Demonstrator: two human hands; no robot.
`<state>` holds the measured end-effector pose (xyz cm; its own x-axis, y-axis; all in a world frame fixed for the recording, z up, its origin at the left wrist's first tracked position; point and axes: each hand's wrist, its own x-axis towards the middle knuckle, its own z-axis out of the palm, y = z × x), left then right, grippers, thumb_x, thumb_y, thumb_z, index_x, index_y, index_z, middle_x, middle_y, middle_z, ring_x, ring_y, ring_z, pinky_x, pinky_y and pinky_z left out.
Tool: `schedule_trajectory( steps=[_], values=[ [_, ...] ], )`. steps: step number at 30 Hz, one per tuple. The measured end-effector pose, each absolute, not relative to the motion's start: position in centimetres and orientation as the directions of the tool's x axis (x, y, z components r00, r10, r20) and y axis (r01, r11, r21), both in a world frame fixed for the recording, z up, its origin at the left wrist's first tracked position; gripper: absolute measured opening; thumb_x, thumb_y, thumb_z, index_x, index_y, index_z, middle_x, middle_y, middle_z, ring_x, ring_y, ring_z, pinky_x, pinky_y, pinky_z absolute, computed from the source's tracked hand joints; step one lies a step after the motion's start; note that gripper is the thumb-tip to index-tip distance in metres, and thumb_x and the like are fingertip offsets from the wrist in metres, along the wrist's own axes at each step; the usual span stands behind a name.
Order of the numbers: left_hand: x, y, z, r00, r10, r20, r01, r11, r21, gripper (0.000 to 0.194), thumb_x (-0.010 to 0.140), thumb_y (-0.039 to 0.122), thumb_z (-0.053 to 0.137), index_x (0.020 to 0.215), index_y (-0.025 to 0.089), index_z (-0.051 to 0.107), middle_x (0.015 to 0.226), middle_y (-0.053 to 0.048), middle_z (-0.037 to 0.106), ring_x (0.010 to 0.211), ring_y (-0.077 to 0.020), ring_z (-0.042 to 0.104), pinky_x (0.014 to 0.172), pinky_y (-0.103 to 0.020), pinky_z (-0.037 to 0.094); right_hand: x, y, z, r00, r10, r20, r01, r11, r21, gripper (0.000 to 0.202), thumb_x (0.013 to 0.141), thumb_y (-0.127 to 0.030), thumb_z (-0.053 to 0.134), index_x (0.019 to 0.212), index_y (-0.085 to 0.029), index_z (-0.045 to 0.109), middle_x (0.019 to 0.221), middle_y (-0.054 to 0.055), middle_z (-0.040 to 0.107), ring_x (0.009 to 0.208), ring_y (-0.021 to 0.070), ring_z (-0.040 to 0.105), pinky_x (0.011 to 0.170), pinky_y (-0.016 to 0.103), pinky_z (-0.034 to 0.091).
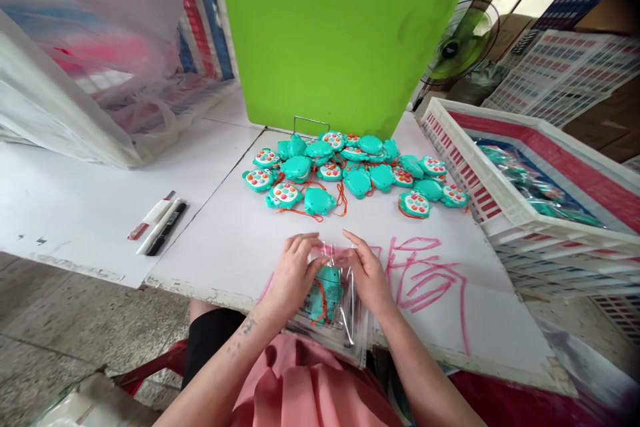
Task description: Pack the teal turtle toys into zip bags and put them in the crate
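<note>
A clear plastic bag (356, 337) lies at the table's front edge, partly over my lap. Inside it is a turquoise animal-shaped toy (330, 283) with an orange cord. My left hand (296, 270) grips the bag's upper left side, thumb across the top of it. On the other side, my right hand (369, 275) has its thumb against the bag's top right edge, its index finger stretched forward. Parts of the bag's top are hidden by my fingers. Beyond my hands lies a heap of similar turquoise toys (320, 201), some showing white faces with coloured buttons.
Behind the heap stands a green board (345, 33) with a wire stand (311, 121). Markers (167, 228) and a red-and-white pen-like item (150, 219) lie left. A white crate (530, 217) at right holds bagged toys. A fan (457, 47) stands behind. Pink scrawl marks the tabletop.
</note>
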<state>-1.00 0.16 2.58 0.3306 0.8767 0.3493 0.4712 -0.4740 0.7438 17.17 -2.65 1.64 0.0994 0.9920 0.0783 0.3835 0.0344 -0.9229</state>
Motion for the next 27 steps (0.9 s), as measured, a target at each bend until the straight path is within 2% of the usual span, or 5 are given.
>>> schedule_trajectory(
  steps=[5, 11, 15, 22, 27],
  values=[
    [-1.2, 0.3, 1.2, 0.179, 0.983, 0.041, 0.155, -0.069, 0.985, 0.059, 0.091, 0.041, 0.055, 0.142, 0.023, 0.031, 0.145, -0.017, 0.041, 0.111, -0.0227, 0.058, 0.083, -0.037, 0.054, 17.1, -3.4, 2.5, 0.121, 0.986, 0.118, 0.251, 0.085, -0.964, 0.043, 0.099, -0.043, 0.042, 0.137, -0.024, 0.048, 0.098, 0.007, 0.069, 0.085, 0.0191, 0.068, 0.074, 0.032, 0.056],
    [-1.1, 0.9, 0.4, 0.3, 0.932, -0.204, -0.129, 0.251, 0.959, 0.057, 0.078, 0.052, 0.069, 0.12, 0.015, 0.057, 0.096, -0.007, 0.066, 0.073, -0.0139, 0.059, 0.06, -0.024, 0.048, 17.1, -3.7, 3.1, 0.24, 0.959, 0.152, 0.168, 0.113, -0.979, 0.039, 0.097, -0.043, 0.047, 0.13, -0.022, 0.053, 0.081, 0.003, 0.069, 0.064, 0.0153, 0.067, 0.061, 0.029, 0.057],
    [-1.5, 0.8, 0.4, 0.406, 0.88, -0.248, -0.058, 0.295, 0.954, 0.045, 0.079, 0.057, 0.065, 0.088, 0.013, 0.066, 0.065, 0.001, 0.059, 0.054, -0.0089, 0.048, 0.049, -0.02, 0.036, 17.5, -3.3, 3.1, 0.236, 0.962, 0.135, 0.176, 0.094, -0.98, 0.038, 0.097, -0.043, 0.047, 0.128, -0.023, 0.054, 0.081, 0.003, 0.07, 0.064, 0.0157, 0.067, 0.061, 0.029, 0.057],
    [-2.0, 0.7, 0.6, 0.478, 0.86, -0.179, -0.116, 0.264, 0.957, 0.049, 0.085, 0.053, 0.061, 0.112, 0.013, 0.064, 0.092, -0.008, 0.068, 0.08, -0.0167, 0.061, 0.066, -0.024, 0.045, 17.4, -2.4, 2.8, 0.166, 0.974, 0.155, 0.266, 0.107, -0.958, 0.033, 0.099, -0.039, 0.043, 0.126, -0.023, 0.054, 0.093, 0.004, 0.07, 0.07, 0.0155, 0.067, 0.064, 0.03, 0.057],
    [-1.7, 0.6, -0.2, 0.417, 0.888, -0.193, -0.087, 0.251, 0.964, 0.037, 0.086, 0.046, 0.06, 0.1, 0.013, 0.067, 0.072, 0.0, 0.059, 0.058, -0.0083, 0.043, 0.054, -0.021, 0.033, 17.0, -1.6, 3.0, 0.108, 0.881, 0.46, 0.62, 0.302, -0.724, 0.028, 0.096, -0.024, 0.048, 0.122, -0.022, 0.058, 0.116, 0.008, 0.064, 0.107, 0.0217, 0.06, 0.094, 0.042, 0.05]
  ],
)
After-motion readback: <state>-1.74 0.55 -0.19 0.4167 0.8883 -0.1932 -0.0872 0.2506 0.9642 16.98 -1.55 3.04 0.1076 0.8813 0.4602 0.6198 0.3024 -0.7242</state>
